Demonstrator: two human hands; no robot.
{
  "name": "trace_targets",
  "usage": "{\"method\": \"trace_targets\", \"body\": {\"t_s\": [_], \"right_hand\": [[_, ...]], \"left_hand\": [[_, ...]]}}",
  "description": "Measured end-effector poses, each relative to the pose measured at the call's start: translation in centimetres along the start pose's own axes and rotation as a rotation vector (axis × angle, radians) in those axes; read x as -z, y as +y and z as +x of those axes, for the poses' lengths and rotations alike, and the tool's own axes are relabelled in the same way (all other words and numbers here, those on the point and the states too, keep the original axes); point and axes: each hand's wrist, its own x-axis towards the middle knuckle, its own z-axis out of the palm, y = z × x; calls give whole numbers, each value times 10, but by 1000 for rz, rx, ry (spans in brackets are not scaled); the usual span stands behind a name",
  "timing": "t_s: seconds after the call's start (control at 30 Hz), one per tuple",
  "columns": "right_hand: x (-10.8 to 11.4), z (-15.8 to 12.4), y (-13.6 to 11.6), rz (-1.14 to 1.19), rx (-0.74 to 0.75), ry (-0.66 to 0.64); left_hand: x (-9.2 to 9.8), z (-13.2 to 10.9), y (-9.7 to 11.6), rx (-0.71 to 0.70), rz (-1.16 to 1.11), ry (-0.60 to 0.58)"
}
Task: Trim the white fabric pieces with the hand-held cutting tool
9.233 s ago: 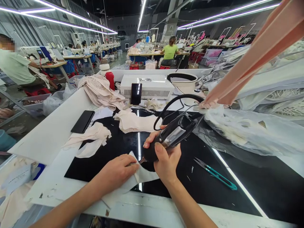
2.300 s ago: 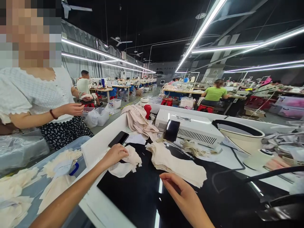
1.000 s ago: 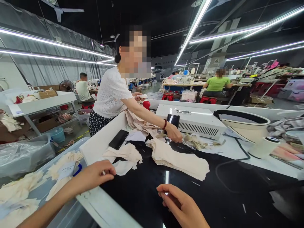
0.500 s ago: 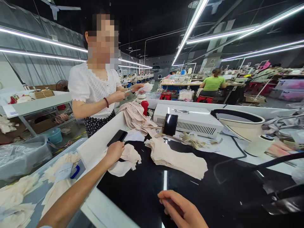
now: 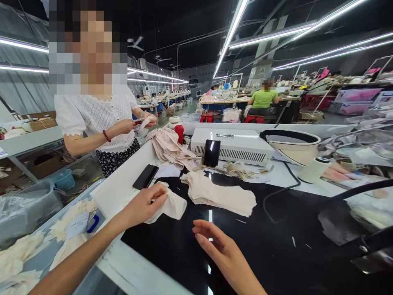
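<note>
My left hand (image 5: 147,203) is closed in a pinch on a cream fabric piece (image 5: 175,205), which hangs to the right of my fingers above the black tabletop (image 5: 172,250). Nearer to me, my right hand (image 5: 219,246) hovers over the same surface, its fingers loosely curved and apart, with nothing in it. Just beyond lies a flat stack of cream fabric pieces (image 5: 219,192). A black phone (image 5: 146,177) rests beside my left hand on the white ledge.
Across the table stand a white vented box (image 5: 230,143), an upright dark phone (image 5: 211,153), a red thread cone (image 5: 179,133) and a cream thread cone (image 5: 315,170). Pinkish cloth (image 5: 172,147) is heaped at the back left. A co-worker (image 5: 101,110) stands there, handling pale fabric.
My left hand has moved a little right and lifted the cream fabric piece. My right hand has moved forward and its fingers have spread. The co-worker appears further left as the view has shifted.
</note>
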Motion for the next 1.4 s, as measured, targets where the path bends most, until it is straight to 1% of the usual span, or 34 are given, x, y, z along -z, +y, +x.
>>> {"method": "trace_targets", "body": {"t_s": [0.07,0.13,0.2,0.23,0.3,0.37,0.43,0.47,0.5,0.53,0.63,0.73,0.8,0.87,0.93,1.0,1.07,1.1,1.17,1.23,1.27,1.4], "right_hand": [[-3,-4,-13,100,-8,-36],[-7,-11,-24,202,-24,-83],[-11,-17,-29,311,-59,-107],[-13,-20,-30,359,-76,-95],[-13,-24,-30,406,-102,-43],[-12,-26,-29,398,-113,13],[-11,-28,-28,373,-115,17],[-10,-28,-28,362,-109,-1],[-10,-29,-27,351,-99,-26],[-11,-30,-27,337,-87,-52],[-13,-35,-24,291,-76,-103],[-14,-46,-18,298,-118,-168],[-15,-55,-11,351,-143,-255],[-20,-63,-3,407,-148,-329],[-31,-69,2,479,-156,-350],[-45,-72,4,622,-170,-346],[-58,-71,2,794,-191,-308],[-62,-70,0,862,-209,-258],[-64,-67,-1,929,-265,-94],[-58,-65,-1,928,-317,71],[-53,-65,0,917,-330,127],[-31,-65,-1,880,-354,231]], "left_hand": [[-7,-5,14,-46,-97,-75],[-15,-7,24,-70,-144,-156],[-24,-8,29,-72,-182,-230],[-28,-8,29,-57,-221,-258],[-37,-10,27,23,-344,-327],[-46,-13,24,158,-495,-461],[-54,-18,22,267,-618,-604],[-58,-20,22,295,-665,-637],[-61,-21,23,309,-706,-634],[-65,-22,25,317,-737,-601],[-71,-23,29,339,-802,-453],[-69,-22,27,342,-824,-396],[-62,-24,23,326,-814,-425],[-53,-28,20,302,-777,-486],[-44,-33,19,276,-717,-565],[-39,-39,22,243,-644,-631],[-36,-43,26,204,-580,-700],[-35,-46,28,197,-560,-732],[-33,-49,30,213,-537,-770],[-32,-52,30,254,-514,-772],[-31,-54,29,273,-499,-765],[-26,-57,25,310,-472,-769]]}}
